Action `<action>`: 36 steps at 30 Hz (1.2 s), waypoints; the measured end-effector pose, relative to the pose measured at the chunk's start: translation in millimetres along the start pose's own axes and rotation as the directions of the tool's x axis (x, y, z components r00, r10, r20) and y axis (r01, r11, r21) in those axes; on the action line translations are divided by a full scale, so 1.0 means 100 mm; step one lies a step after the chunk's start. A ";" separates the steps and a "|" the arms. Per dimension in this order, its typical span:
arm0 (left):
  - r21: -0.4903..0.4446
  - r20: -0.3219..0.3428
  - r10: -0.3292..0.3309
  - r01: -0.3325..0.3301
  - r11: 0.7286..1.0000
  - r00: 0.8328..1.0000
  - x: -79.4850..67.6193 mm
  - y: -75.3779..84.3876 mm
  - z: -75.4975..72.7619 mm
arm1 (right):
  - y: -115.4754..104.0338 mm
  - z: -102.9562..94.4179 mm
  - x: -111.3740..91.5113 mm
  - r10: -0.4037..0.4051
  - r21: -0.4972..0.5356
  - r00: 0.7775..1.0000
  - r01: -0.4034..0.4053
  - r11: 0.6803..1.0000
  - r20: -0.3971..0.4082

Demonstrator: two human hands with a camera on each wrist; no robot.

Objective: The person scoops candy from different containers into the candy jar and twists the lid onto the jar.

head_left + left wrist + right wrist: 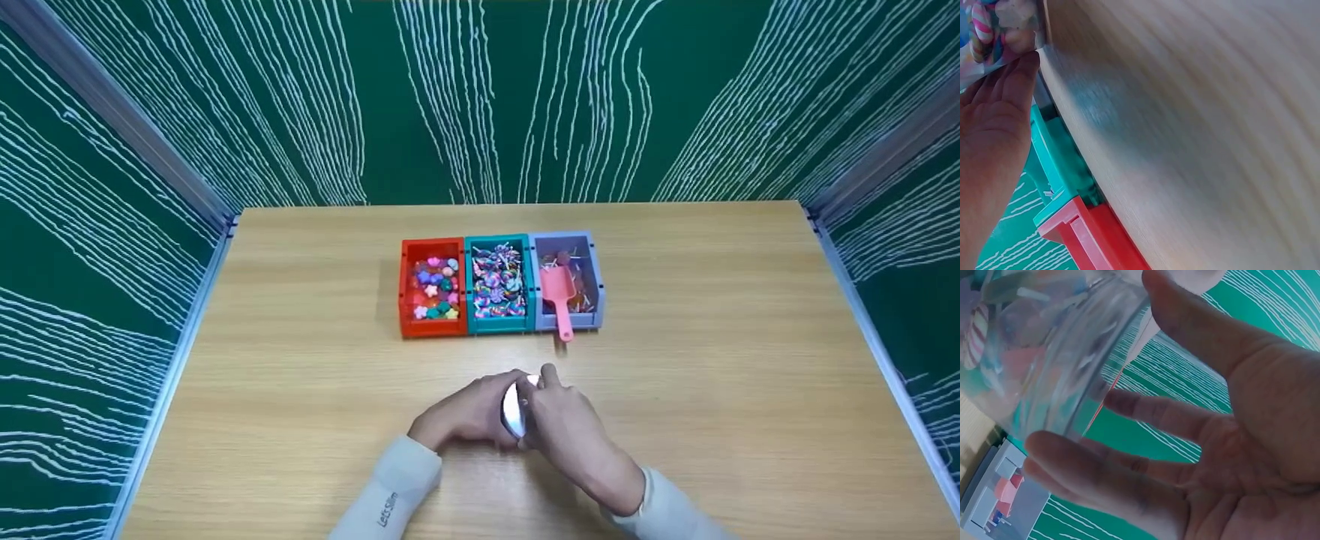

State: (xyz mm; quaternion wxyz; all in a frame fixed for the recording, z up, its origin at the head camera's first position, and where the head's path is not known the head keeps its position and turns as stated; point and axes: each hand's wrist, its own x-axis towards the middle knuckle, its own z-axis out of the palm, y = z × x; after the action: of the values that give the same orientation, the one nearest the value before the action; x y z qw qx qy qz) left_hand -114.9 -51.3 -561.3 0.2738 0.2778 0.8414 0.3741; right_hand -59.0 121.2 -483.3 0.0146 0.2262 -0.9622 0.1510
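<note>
Both hands are together over the front of the table, around a clear jar of colourful candy-like pieces. My left hand holds the jar from its left side; in the left wrist view its fingers run behind the clear wall. At the jar's ribbed mouth, the thumb and fingers of my right hand curl around the rim and grip the lid. A shiny silvery lid face catches the light between the hands in the head view. Most of the jar is hidden there by the hands.
Beyond the hands stand three joined bins: a red bin with flower-like pieces, a teal bin with striped candies, and a lilac bin with lollipop-like pieces. A pink scoop leans over the lilac bin's front. Green patterned walls surround the table.
</note>
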 end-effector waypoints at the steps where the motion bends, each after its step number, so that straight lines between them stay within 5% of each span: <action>1: 0.001 0.001 0.002 -0.002 1.000 1.000 0.00 0.00 0.00 | 0.00 0.00 0.00 0.006 -0.012 1.000 -0.006 1.000 -0.002; 8: 0.003 0.013 -0.007 0.007 1.000 1.000 0.01 -0.01 0.00 | 0.00 0.01 -0.04 0.022 -0.076 1.000 -0.022 0.997 0.001; 14: -0.020 0.017 -0.004 0.005 1.000 1.000 0.00 0.00 -0.01 | 0.04 -0.02 -0.09 0.040 -0.040 0.995 -0.037 0.998 0.086; 26: -0.011 0.005 0.023 -0.023 1.000 1.000 -0.01 -0.02 -0.01 | 0.09 -0.12 -0.08 -0.145 0.052 0.979 0.139 0.989 0.145; 36: -0.005 0.008 0.009 -0.009 1.000 1.000 0.00 0.00 -0.03 | 0.10 -0.08 0.01 -0.250 -0.037 0.968 0.251 0.967 0.037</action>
State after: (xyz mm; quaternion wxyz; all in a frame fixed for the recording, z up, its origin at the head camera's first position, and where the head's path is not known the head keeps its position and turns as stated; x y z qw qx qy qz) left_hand -116.4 -52.9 -559.6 0.2762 0.2821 0.8381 0.3765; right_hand -64.5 131.9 -478.9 0.0228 0.3479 -0.9290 0.1242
